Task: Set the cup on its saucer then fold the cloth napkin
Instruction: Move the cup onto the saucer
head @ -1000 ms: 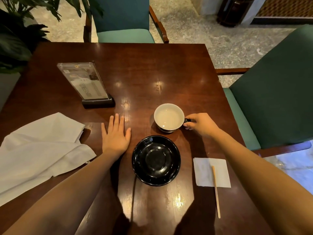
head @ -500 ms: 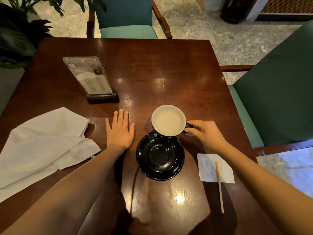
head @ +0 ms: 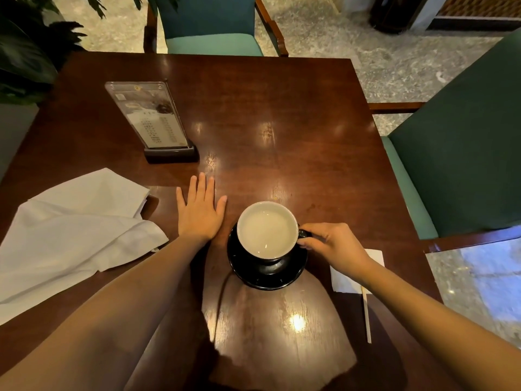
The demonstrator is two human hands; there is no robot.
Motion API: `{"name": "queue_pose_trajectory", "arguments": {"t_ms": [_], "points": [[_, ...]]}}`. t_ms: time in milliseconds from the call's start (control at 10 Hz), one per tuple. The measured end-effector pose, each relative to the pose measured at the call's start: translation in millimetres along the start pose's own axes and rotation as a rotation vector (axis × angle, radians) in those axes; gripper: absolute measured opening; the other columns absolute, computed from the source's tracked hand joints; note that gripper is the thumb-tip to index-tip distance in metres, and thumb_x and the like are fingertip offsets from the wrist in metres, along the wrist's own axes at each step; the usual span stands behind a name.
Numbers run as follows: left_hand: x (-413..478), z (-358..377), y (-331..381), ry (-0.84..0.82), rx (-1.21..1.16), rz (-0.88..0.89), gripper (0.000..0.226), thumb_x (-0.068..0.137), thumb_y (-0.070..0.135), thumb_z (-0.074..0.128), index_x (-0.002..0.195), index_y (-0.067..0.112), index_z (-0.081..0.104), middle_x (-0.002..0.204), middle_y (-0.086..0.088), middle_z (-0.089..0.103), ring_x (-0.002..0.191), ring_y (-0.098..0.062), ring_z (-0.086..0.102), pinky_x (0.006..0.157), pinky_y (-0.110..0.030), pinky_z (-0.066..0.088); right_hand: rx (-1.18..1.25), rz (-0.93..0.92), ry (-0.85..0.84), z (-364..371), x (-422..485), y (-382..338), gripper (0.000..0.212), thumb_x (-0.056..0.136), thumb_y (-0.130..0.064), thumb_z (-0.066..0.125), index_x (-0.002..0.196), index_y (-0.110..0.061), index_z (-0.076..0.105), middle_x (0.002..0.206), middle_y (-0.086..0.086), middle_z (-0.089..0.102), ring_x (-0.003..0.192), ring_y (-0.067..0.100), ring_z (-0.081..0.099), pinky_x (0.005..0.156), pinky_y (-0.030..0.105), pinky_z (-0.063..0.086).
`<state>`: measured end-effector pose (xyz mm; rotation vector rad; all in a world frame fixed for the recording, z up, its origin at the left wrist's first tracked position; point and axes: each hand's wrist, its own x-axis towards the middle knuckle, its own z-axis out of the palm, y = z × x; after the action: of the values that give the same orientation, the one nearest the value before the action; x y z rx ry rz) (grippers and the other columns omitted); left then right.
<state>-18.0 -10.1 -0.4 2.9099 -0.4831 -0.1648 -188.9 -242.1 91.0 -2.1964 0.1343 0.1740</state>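
Cup (head: 267,229) over saucer (head: 265,273) (right hand (head: 335,245) gripping)

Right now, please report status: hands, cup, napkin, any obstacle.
Right hand pinching cup handle, cup over saucer. Left hand flat on table, empty. Cloth napkin unfolded, at left. Nothing in the way.

**Our two hands around the cup**

Our right hand (head: 335,246) reaches in from the right of the cup (head: 267,230), thumb and fingers pinched on its dark handle (knuckles up, forearm bare). Our left hand (head: 200,211) lies flat just left of the cup, palm down, fingers together and pointing away from us.
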Motion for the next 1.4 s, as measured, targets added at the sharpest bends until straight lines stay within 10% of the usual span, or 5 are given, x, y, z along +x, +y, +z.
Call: {"name": "queue_pose_trajectory", "arguments": {"t_ms": [300, 600, 1100, 1400], "points": [[0.6, 0.4, 0.1, 0.02, 0.016, 0.009, 0.062, 0.096, 0.051, 0.017, 0.149, 0.019, 0.01, 0.158, -0.004, 0.008, 0.146, -0.021, 0.0, 0.117, -0.052, 0.001, -0.075, -0.005, -0.021, 8.1, -5.2, -0.9, 0.025, 0.087, -0.015, 0.063, 0.112, -0.018, 0.068, 0.095, -0.015, 0.064, 0.08, -0.009, 0.061, 0.075, 0.002, 0.045], [0.2, 1.1, -0.5, 0.032, 0.018, 0.013, 0.061, 0.097, 0.05, 0.019, 0.149, 0.018, 0.011, 0.158, -0.005, 0.009, 0.146, -0.022, 0.001, 0.117, -0.052, 0.001, -0.207, -0.017, -0.009, 7.9, -2.5, 7.5, 0.031, 0.085, -0.025, 0.066, 0.115, -0.017, 0.068, 0.103, 0.002, 0.072, 0.091, 0.015, 0.065, 0.082, 0.031, 0.054], [0.1, 1.4, 0.5, 0.012, 0.029, 0.011, 0.061, 0.097, 0.049, 0.018, 0.149, 0.018, 0.011, 0.158, -0.005, 0.008, 0.146, -0.022, 0.0, 0.117, -0.052, 0.0, -0.213, 0.026, -0.051, 6.0, 2.7, 8.1, 0.028, 0.083, -0.022, 0.069, 0.111, -0.017, 0.068, 0.098, 0.003, 0.067, 0.091, 0.014, 0.053, 0.079, 0.026, 0.049], [10.1, -25.8, 0.3, -0.293, 0.011, 0.003, 0.067, 0.096, 0.052, 0.021, 0.149, 0.019, -0.003, 0.158, -0.004, -0.01, 0.144, -0.022, -0.013, 0.115, -0.051, -0.006, -0.05, 0.197, -0.144, -25.0, 10.0, -9.7, 0.03, 0.083, -0.027, 0.068, 0.112, -0.02, 0.061, 0.112, 0.003, 0.062, 0.103, 0.02, 0.059, 0.092, 0.035, 0.049]]}}
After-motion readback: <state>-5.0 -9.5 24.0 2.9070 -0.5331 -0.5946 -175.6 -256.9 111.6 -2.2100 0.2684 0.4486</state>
